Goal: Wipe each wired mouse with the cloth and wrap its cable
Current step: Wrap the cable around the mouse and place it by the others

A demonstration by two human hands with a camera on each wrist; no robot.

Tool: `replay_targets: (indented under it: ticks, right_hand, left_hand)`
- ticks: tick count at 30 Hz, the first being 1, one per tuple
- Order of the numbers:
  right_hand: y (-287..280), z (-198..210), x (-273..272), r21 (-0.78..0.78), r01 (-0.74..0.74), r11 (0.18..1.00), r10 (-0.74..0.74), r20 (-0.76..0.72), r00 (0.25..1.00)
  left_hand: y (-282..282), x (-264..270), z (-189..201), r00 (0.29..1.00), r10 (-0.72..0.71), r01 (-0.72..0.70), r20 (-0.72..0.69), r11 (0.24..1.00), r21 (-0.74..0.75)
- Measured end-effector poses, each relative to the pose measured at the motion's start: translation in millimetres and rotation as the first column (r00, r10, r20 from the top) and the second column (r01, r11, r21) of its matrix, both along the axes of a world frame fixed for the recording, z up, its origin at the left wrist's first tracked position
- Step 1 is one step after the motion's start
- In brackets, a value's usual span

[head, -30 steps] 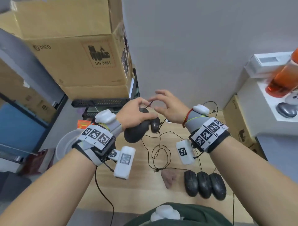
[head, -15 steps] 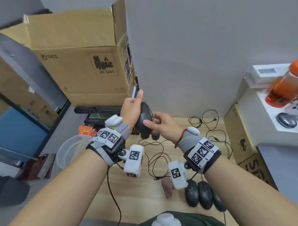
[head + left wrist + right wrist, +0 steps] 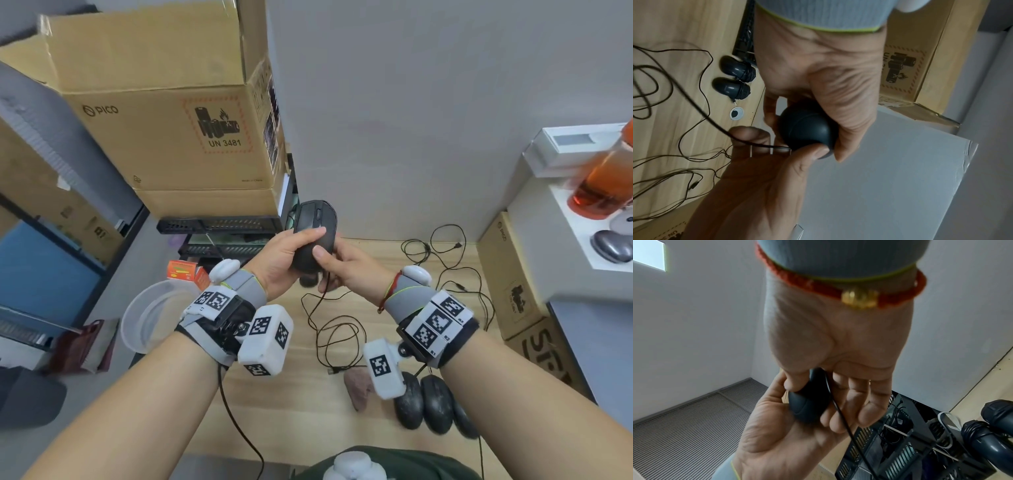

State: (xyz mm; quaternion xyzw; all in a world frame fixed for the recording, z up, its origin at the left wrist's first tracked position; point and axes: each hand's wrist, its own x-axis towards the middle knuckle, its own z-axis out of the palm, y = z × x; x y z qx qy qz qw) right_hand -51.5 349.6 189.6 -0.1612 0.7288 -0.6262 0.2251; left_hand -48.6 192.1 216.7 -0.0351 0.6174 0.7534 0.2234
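Note:
A black wired mouse point(image 3: 314, 233) is held upright above the wooden table point(image 3: 308, 411), buttons toward me. My left hand point(image 3: 291, 250) grips its left side, thumb across the top. My right hand point(image 3: 337, 265) pinches its lower end, thumb on the shell point(image 3: 807, 128) and fingers behind. The cable point(image 3: 322, 294) runs over the right fingers point(image 3: 851, 399) and drops to loose loops point(image 3: 337, 339) on the table. A pinkish cloth point(image 3: 358, 389) lies crumpled near the front. Three black mice point(image 3: 424, 404) sit beside it. Two mice with wound cables point(image 3: 733, 78) lie at the back.
Stacked cardboard boxes point(image 3: 164, 130) and a black rack point(image 3: 219, 226) stand at the back left, with a white basin point(image 3: 150, 315) below. More loose cables point(image 3: 445, 270) lie at the right. A white shelf point(image 3: 561, 240) holds an orange bottle point(image 3: 603, 185) and grey mice point(image 3: 613, 245).
Both hands have lifted the mouse higher and turned it upright. The right hand went from open fingers near the cable to pinching the mouse's lower end.

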Motion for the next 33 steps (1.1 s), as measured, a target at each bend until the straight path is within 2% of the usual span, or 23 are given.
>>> replay_targets:
  ticks: [6,9,15,20,23,26,33]
  right_hand:
    - [1,-1,7,0.096,-0.108,0.99,0.113,-0.055,0.992]
    - [0,0,8,0.034,-0.106,0.994,0.105,0.021,0.994]
    - [5,-1,4,0.115,-0.097,0.989,0.086,0.094,0.992]
    - [6,-5,0,0.183,-0.031,0.983,0.014,0.095,0.995]
    - [5,-2,1,0.208,-0.115,0.971,0.092,0.117,0.989]
    - [4,2,2,0.185,-0.163,0.969,0.139,0.137,0.981]
    - [8,0,-3,0.118,-0.116,0.986,0.096,0.159,0.983]
  left_hand:
    - [3,-4,3,0.995,0.067,-0.073,0.075,0.995,0.074]
    - [3,-6,2,0.99,0.074,-0.088,0.124,0.99,0.107]
    - [5,-6,8,0.991,0.046,-0.053,0.128,0.997,0.054]
    - [5,-11,6,0.985,0.109,-0.119,0.134,0.991,0.066]
    - [5,-13,3,0.974,0.108,-0.127,0.198,0.988,0.091]
    - [5,-13,6,0.962,0.099,-0.137,0.253,0.981,0.137]
    - [11,-13,15,0.975,0.087,-0.111,0.206,0.988,0.11]
